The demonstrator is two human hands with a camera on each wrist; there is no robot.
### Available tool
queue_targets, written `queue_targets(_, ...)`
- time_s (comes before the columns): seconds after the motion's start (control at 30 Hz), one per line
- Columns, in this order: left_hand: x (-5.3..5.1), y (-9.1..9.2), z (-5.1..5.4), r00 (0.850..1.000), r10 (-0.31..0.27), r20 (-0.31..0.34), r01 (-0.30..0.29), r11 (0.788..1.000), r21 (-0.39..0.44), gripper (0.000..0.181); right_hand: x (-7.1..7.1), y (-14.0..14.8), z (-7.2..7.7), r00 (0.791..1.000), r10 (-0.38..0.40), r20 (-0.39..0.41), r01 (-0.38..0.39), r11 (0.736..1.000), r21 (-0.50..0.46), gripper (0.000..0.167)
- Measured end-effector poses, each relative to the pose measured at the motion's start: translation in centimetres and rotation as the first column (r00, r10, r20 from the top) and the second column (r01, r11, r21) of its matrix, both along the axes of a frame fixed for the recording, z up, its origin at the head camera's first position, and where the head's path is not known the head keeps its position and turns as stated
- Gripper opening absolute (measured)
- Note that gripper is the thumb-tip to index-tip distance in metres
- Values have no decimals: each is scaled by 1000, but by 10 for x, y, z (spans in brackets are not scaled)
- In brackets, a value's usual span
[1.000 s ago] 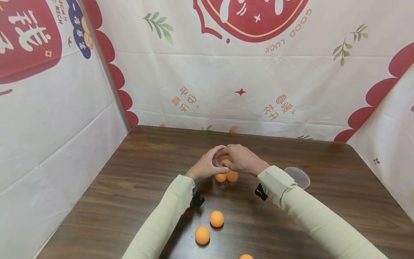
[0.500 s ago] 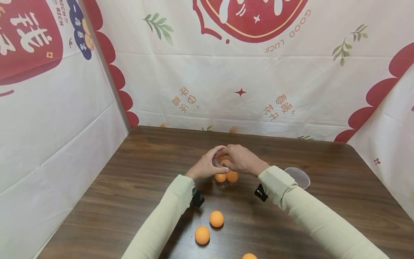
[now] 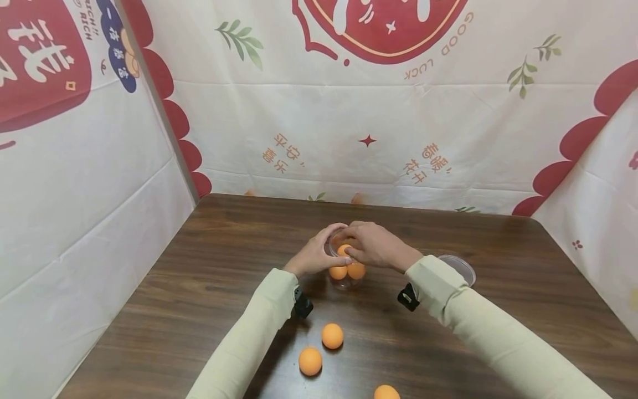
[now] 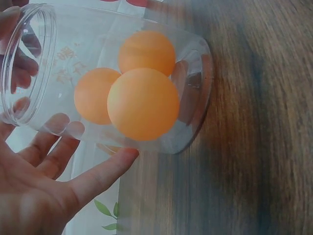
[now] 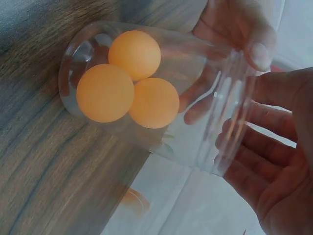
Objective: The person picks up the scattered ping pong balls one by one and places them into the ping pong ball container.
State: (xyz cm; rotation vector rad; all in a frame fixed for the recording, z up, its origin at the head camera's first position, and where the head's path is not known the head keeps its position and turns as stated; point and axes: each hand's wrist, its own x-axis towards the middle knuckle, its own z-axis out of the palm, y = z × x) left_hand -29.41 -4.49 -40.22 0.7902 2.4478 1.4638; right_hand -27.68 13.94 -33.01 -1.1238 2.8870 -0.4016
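**Clear jar between two hands, three balls aboard**

Here's the clear, plastic-looking cylindrical jar [image 4: 98, 54], standing on the brown wood-grain table [image 3: 239, 244], three smooth orange balls [image 4: 143, 104] low inside it. The left hand [image 3: 314, 255] wraps its upper part, thumb and fingers curled round the wall. The right hand [image 3: 376, 245] hangs over the mouth, fingers loosely bent, nothing visible between them and the thumb.

How does this jar handle? Light, I'd say, stiff but thin-walled, probably slick and easy to tip. Best hold: that ridged neck, or lower round the barrel, gently. The balls look light, perhaps hollow (and born to roll), so a fingertip hold round the middle should do.

Now the tricky viewing! The hands cover much of the rim from above; whether the right fingertips press it, I can't tell. The cream right sleeve [image 3: 483, 316] hides part of the clear round lid [image 3: 459, 267], and of three loose orange balls [image 3: 310, 361] on the table, the nearest is cut off at the bottom.
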Motion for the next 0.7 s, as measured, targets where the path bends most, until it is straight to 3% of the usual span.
queue_targets(0.23,0,1,-1,1000,29,8,-29,999,-16,81,3,11,8,1000,9,13,-8,999,-34,48)
queue_targets(0.43,0,2,-3,999,37,-14,-38,999,-25,77,-2,24,7,998,16,53,-12,997,-82,73)
queue_targets(0.57,-1,2,-2,999,34,-17,-35,999,-20,77,-7,32,-1,985,14,173,12,989,-150,99)
queue_targets(0.7,-2,3,-2,999,27,-26,-27,1000,3,76,-12,36,-16,945,43,323,51,960,-275,114)
